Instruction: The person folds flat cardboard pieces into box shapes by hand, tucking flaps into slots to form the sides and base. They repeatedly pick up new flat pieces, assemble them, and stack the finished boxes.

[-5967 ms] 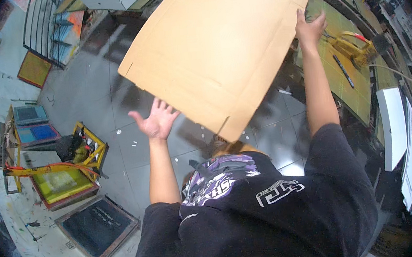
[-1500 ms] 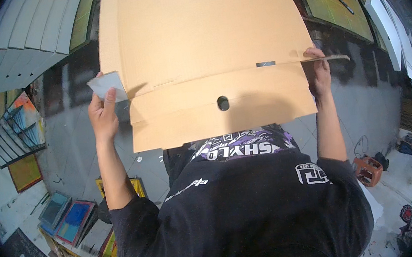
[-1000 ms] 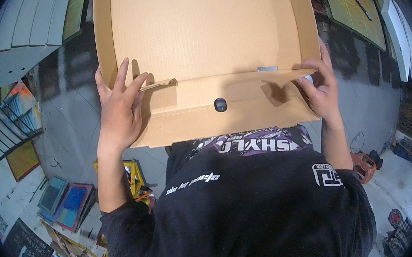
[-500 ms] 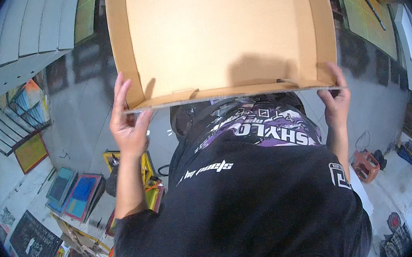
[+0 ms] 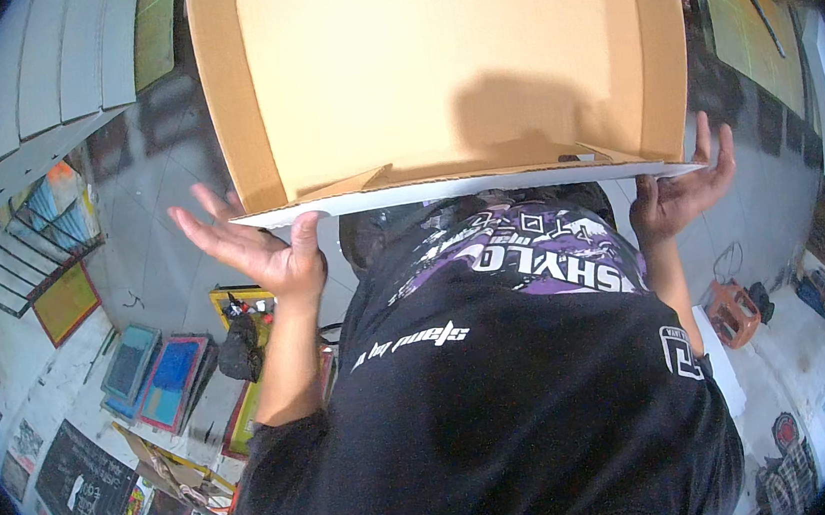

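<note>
A shallow cardboard box (image 5: 442, 63), brown inside, lies open in front of me with raised side walls. Its near panel (image 5: 486, 186) stands out toward my body, showing a white outer face and a corrugated edge. Small brown tabs are folded inward at the near corners. My left hand (image 5: 266, 253) is at the panel's left end, fingers spread outward and thumb against the panel. At the other end, my right hand (image 5: 682, 191) has its fingers stretched up beside the corner, the thumb by the panel's underside. Neither hand is wrapped round the cardboard.
White stacked panels (image 5: 51, 74) are at the far left. Coloured framed screens (image 5: 174, 383) lean at the lower left, near a yellow frame (image 5: 226, 302). An orange plastic stool (image 5: 735, 314) stands on the right. A yellow-green tabletop (image 5: 746, 31) with a pen is at the far right.
The near panel has tilted outward, baring its white face. Both hands have opened, their fingers fanning away from the box corners. The box looks slightly larger in view.
</note>
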A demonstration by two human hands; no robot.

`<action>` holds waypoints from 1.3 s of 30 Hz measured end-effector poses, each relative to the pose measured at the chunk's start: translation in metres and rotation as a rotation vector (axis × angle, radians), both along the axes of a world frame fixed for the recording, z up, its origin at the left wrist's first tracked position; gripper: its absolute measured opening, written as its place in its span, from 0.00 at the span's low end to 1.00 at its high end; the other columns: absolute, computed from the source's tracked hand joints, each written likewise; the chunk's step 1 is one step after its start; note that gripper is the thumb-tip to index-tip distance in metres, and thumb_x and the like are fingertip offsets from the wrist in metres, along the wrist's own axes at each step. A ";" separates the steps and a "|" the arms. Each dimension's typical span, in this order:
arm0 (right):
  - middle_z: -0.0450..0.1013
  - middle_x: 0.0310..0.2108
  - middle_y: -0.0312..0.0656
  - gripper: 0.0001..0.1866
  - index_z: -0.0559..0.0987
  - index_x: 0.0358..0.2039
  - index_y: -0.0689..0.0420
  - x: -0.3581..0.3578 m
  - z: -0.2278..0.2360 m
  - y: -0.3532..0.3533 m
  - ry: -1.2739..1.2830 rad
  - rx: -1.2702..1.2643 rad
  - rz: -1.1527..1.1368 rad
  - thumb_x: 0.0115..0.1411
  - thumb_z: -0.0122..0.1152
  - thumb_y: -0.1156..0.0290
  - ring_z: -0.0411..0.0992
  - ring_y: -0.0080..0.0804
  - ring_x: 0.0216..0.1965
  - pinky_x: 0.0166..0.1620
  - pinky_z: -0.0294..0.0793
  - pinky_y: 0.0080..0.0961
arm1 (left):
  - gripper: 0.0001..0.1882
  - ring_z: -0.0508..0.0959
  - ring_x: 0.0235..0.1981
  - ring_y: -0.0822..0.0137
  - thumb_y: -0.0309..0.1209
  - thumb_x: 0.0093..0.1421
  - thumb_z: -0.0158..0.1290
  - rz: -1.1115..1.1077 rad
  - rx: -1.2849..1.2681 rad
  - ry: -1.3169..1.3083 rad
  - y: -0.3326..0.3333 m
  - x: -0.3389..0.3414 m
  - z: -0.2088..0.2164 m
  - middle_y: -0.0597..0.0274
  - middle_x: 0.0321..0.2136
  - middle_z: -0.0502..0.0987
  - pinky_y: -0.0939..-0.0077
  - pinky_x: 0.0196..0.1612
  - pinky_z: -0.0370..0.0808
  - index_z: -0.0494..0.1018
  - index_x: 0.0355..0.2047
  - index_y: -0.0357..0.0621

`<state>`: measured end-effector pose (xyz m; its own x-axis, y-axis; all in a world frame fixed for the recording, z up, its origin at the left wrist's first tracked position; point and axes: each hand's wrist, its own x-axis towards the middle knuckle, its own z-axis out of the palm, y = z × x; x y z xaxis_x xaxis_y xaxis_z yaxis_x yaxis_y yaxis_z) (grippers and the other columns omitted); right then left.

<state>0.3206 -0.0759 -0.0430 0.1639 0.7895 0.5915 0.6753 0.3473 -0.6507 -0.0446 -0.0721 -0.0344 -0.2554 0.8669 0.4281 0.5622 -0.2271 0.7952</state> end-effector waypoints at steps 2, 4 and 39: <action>0.49 0.60 0.59 0.44 0.43 0.62 0.49 -0.011 0.003 0.004 0.039 0.047 -0.038 0.54 0.57 0.51 0.52 0.56 0.60 0.58 0.59 0.46 | 0.54 0.48 0.63 0.45 0.31 0.49 0.59 0.010 -0.045 -0.303 -0.003 0.013 0.005 0.42 0.62 0.41 0.56 0.62 0.47 0.29 0.62 0.43; 0.47 0.60 0.60 0.41 0.42 0.63 0.48 -0.021 0.010 -0.001 0.724 -0.126 -0.074 0.56 0.51 0.49 0.50 0.55 0.61 0.58 0.60 0.47 | 0.51 0.47 0.63 0.45 0.25 0.48 0.55 -0.038 -0.032 -0.627 -0.004 0.017 0.012 0.39 0.61 0.44 0.57 0.62 0.47 0.29 0.62 0.43; 0.55 0.60 0.45 0.48 0.55 0.59 0.52 0.010 0.050 -0.003 -0.800 -0.410 0.194 0.36 0.67 0.69 0.54 0.47 0.61 0.59 0.51 0.48 | 0.39 0.60 0.59 0.49 0.38 0.45 0.60 -0.333 -0.134 0.922 0.003 -0.011 0.029 0.46 0.55 0.63 0.59 0.58 0.55 0.59 0.56 0.35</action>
<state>0.3307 -0.0790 0.0066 -0.3309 0.9334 0.1390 0.9312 0.3468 -0.1123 -0.0553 -0.0691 -0.0050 0.3945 0.8897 0.2297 0.8980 -0.4263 0.1088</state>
